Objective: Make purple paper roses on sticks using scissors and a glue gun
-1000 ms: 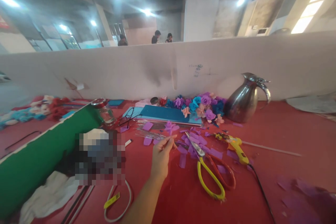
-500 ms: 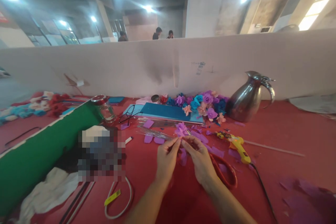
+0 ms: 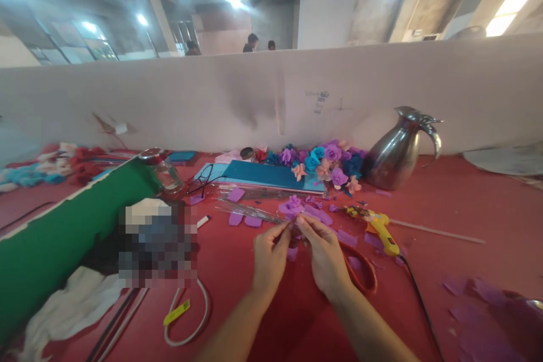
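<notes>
"Pale, smudged panel at the back, a red worktop in front, and people beyond the panel's top edge. Where's the purple flower?"

"Middle of the view, right above the fingertips of both hands. Its petals open upward, and its lower end sits in the grip."

"How does each hand hold it?"

"The left hand comes from the left, thumb and forefinger pinched narrow at the flower's base. The right hand meets it from the other side, pinched narrow there too. Their fingertips are nearly together; I can't make out a stem between them."

"And close by?"

"Thin wires lie beyond the left hand, with purple paper pieces around the flower. A red handle loop shows beside the right hand, partly hidden by it."

"Farther right?"

"A yellow glue gun, its cord running toward the near edge. Behind it stands a metal jug, with a heap of paper flowers just left of the jug, partly over blue sheets."

"Left side?"

"A glass jar, tilted by a green board."
</notes>
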A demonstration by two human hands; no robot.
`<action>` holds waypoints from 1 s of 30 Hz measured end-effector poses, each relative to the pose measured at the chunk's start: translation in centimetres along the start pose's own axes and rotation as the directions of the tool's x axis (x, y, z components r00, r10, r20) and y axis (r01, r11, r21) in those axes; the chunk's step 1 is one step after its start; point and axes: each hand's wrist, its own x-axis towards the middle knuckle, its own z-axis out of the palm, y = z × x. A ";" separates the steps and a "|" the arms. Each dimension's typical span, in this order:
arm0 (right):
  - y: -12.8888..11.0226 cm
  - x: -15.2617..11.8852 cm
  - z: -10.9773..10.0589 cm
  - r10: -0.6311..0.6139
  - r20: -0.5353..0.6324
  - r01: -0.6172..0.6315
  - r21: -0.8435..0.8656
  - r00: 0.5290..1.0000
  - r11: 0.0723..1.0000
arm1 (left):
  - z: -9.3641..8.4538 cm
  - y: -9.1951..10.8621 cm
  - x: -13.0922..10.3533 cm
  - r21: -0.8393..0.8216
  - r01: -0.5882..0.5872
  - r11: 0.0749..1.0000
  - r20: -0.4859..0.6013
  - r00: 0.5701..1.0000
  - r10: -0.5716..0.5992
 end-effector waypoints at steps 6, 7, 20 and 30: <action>0.1 0.3 -0.2 0.059 0.047 -0.062 0.063 0.997 0.996 | 0.3 0.4 0.0 -0.079 0.063 0.995 0.008 0.998 -0.063; 0.2 0.4 -0.3 0.062 0.051 -0.065 0.066 0.997 0.996 | 0.4 0.4 0.0 -0.091 0.068 0.994 0.011 0.998 -0.067; 0.1 0.6 -0.5 0.117 0.009 -0.117 0.131 0.993 0.984 | 0.5 0.2 0.4 -0.152 0.089 0.984 0.048 0.995 -0.083; 0.2 0.2 0.0 0.124 -0.057 -0.115 0.128 0.991 0.985 | -0.1 0.1 0.4 0.018 -0.096 0.995 -0.092 0.991 0.097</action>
